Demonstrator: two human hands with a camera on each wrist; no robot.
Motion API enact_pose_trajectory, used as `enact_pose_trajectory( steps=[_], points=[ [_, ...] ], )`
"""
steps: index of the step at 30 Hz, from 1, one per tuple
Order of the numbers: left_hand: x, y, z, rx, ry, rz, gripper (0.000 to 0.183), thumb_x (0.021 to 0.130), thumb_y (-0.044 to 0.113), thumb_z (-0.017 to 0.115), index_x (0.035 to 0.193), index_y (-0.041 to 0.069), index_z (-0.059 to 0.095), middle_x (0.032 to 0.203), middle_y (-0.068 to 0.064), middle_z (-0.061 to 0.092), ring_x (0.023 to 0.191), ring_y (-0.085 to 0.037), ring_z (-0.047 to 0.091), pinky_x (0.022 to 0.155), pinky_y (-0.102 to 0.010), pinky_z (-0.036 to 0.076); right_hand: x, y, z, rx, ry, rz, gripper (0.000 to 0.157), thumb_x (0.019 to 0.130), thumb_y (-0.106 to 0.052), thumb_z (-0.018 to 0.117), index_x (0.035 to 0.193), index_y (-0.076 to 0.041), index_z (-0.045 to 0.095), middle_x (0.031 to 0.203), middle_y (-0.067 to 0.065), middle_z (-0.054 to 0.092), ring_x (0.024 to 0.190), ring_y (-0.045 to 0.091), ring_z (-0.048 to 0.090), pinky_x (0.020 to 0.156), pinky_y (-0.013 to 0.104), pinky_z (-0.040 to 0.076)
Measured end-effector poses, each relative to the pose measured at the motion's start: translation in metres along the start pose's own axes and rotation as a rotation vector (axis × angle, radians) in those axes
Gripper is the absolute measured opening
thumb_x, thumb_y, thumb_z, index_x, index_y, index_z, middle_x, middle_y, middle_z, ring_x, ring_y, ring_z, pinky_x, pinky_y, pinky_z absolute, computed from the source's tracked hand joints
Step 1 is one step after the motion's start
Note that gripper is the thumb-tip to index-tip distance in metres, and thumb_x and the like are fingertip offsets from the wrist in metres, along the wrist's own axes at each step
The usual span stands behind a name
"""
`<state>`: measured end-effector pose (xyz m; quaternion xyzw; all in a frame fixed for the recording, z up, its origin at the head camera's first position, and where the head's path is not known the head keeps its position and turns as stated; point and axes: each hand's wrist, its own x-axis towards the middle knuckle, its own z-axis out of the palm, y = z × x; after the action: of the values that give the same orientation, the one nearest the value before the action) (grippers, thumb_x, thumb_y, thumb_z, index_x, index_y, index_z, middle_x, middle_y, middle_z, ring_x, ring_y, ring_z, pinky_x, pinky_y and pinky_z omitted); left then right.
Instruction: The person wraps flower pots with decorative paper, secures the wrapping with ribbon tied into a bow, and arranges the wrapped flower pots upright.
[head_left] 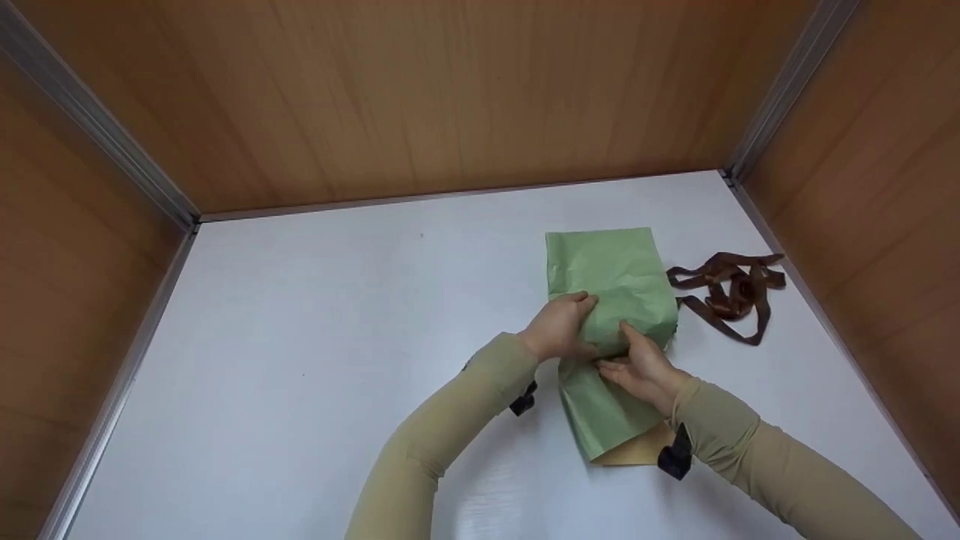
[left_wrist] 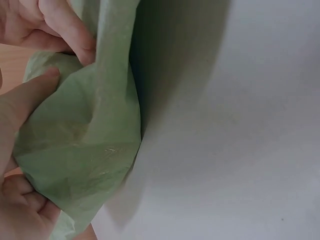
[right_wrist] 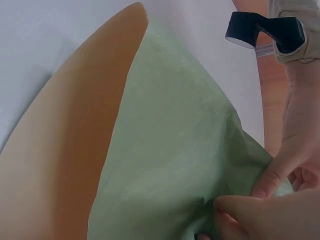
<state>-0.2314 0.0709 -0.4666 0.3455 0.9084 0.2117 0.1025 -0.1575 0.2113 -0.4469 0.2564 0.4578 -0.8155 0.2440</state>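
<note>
Green paper [head_left: 611, 262] with a tan inner side [head_left: 637, 448] lies lengthwise on the right part of the table, bunched at its middle; whether it is a sheet or a bag I cannot tell. My left hand [head_left: 557, 328] grips the gathered part from the left, and its curled fingers show in the left wrist view. From the right, my right hand [head_left: 645, 371] pinches the same gather, close to the left. The right wrist view shows the lower end of the green paper [right_wrist: 165, 120] flaring open over the tan side. Folds hide some of the right fingertips.
A loosely tangled brown ribbon [head_left: 731, 292] lies right of the paper, almost touching it. Wood-grain panels [head_left: 450, 97] wall the white table [head_left: 315, 322] at the back and both sides. A black strap mount [head_left: 675, 454] sits on my right wrist.
</note>
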Motion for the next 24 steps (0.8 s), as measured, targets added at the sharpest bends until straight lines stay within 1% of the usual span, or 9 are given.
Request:
enact_pose_trajectory(
  steps=[9, 11, 14, 16, 20, 24],
  points=[
    [0.001, -0.001, -0.002, -0.034, -0.015, -0.040, 0.081, 0.076, 0.032, 0.079, 0.142, 0.003, 0.041, 0.142, -0.018, 0.045, 0.130, -0.027, 0.046, 0.107, -0.030, 0.037, 0.004, 0.004, 0.000, 0.025, 0.000, -0.010, 0.071, 0.102, -0.036, 0.019, 0.144, 0.002, -0.024, 0.152, 0.029, -0.016, 0.144, 0.036, -0.005, 0.118, 0.037, 0.005],
    [0.000, -0.001, -0.001, -0.029, -0.013, -0.031, 0.080, 0.076, 0.034, 0.079, 0.141, 0.004, 0.042, 0.140, -0.019, 0.048, 0.128, -0.027, 0.048, 0.106, -0.031, 0.038, 0.005, 0.005, -0.002, 0.048, -0.005, 0.003, 0.072, 0.101, -0.037, 0.019, 0.143, 0.004, -0.023, 0.152, 0.029, -0.015, 0.144, 0.035, -0.005, 0.118, 0.037, 0.005],
    [0.000, -0.003, 0.000, -0.030, 0.009, 0.002, 0.078, 0.077, 0.037, 0.077, 0.139, 0.003, 0.045, 0.133, -0.018, 0.054, 0.121, -0.026, 0.054, 0.102, -0.031, 0.042, 0.007, 0.005, -0.005, 0.075, -0.025, 0.027, 0.074, 0.101, -0.039, 0.018, 0.143, 0.007, -0.022, 0.152, 0.029, -0.016, 0.144, 0.035, -0.007, 0.118, 0.036, 0.004],
    [-0.001, -0.004, 0.000, -0.029, 0.019, 0.011, 0.077, 0.077, 0.039, 0.077, 0.138, 0.003, 0.047, 0.130, -0.016, 0.057, 0.118, -0.025, 0.056, 0.100, -0.030, 0.044, 0.008, 0.005, -0.006, 0.085, -0.028, 0.036, 0.075, 0.101, -0.039, 0.019, 0.143, 0.007, -0.022, 0.152, 0.029, -0.016, 0.144, 0.035, -0.007, 0.118, 0.036, 0.005],
    [-0.005, -0.008, -0.001, -0.050, 0.026, -0.002, 0.077, 0.076, 0.041, 0.077, 0.137, 0.003, 0.048, 0.128, -0.013, 0.060, 0.116, -0.021, 0.058, 0.098, -0.027, 0.045, 0.008, 0.004, -0.007, 0.044, -0.024, 0.043, 0.075, 0.101, -0.039, 0.021, 0.144, 0.006, -0.020, 0.152, 0.030, -0.012, 0.144, 0.037, -0.003, 0.118, 0.038, 0.008],
    [-0.014, -0.011, -0.002, -0.094, 0.032, -0.011, 0.078, 0.076, 0.042, 0.077, 0.137, 0.003, 0.049, 0.127, -0.012, 0.061, 0.114, -0.019, 0.058, 0.096, -0.026, 0.046, 0.006, 0.004, -0.004, -0.027, -0.021, 0.057, 0.076, 0.101, -0.040, 0.023, 0.144, 0.007, -0.018, 0.152, 0.031, -0.009, 0.144, 0.038, 0.000, 0.118, 0.039, 0.010]
  ],
)
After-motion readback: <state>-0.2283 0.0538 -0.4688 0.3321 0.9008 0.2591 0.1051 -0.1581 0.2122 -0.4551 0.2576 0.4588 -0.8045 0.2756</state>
